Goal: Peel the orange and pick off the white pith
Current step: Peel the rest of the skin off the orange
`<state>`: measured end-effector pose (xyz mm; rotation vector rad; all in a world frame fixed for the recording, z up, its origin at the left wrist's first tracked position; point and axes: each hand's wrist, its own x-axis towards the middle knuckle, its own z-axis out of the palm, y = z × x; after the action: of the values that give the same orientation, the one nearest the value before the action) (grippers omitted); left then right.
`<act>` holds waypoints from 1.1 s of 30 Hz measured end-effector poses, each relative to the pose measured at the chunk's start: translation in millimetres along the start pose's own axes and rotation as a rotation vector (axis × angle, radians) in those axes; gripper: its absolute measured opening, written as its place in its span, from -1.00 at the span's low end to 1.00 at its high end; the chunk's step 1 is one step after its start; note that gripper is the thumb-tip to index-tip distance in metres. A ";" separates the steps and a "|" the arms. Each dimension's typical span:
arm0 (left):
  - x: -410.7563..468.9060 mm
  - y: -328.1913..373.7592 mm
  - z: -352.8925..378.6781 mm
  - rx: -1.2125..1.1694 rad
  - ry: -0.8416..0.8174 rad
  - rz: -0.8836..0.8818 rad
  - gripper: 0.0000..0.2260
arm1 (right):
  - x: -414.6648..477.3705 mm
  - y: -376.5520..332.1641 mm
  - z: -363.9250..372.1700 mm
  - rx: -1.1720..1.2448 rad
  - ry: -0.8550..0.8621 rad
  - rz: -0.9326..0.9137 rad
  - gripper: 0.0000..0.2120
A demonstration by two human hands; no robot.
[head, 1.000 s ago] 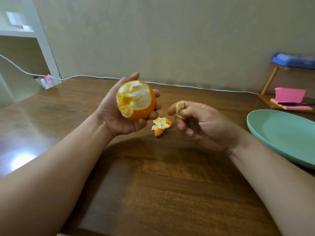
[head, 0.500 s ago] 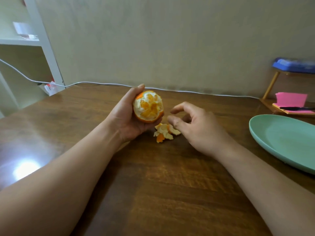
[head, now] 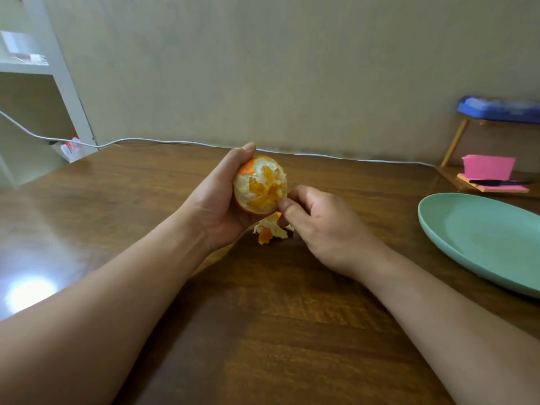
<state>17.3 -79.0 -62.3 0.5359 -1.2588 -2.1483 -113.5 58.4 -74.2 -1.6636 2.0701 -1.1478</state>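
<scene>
Gripping the orange (head: 260, 185), left hand (head: 217, 206) aims peeled face toward viewer.

Both bare forearms reach forward from the lower corners and converge at mid-frame. The left hand (head: 216, 206), palm turned inward, cups an orange (head: 260, 185), its fingers (head: 247, 148) wrapped behind the fruit with one tip showing over the top. The right hand (head: 321, 226), knuckles up and fingers curled, pinches at the fruit's lower right edge with thumb and forefinger.
</scene>
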 end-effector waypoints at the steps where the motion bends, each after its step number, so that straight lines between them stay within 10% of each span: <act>1: -0.5 -0.6 1.0 0.004 0.000 0.008 -0.67 | -0.4 -1.0 -0.3 -0.008 0.005 0.001 -0.73; 27: -10.9 -5.9 17.4 -0.056 -0.028 0.107 -0.64 | 5.5 -6.2 16.5 0.314 0.110 0.139 -0.70; 33: -4.8 4.9 4.8 0.191 0.025 0.082 -0.48 | 0.9 -2.2 -0.2 0.002 0.242 -0.044 -0.77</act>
<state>19.4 -74.6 -55.5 0.5774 -1.4556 -1.9602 -112.5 57.6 -72.3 -1.6482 2.1800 -1.4283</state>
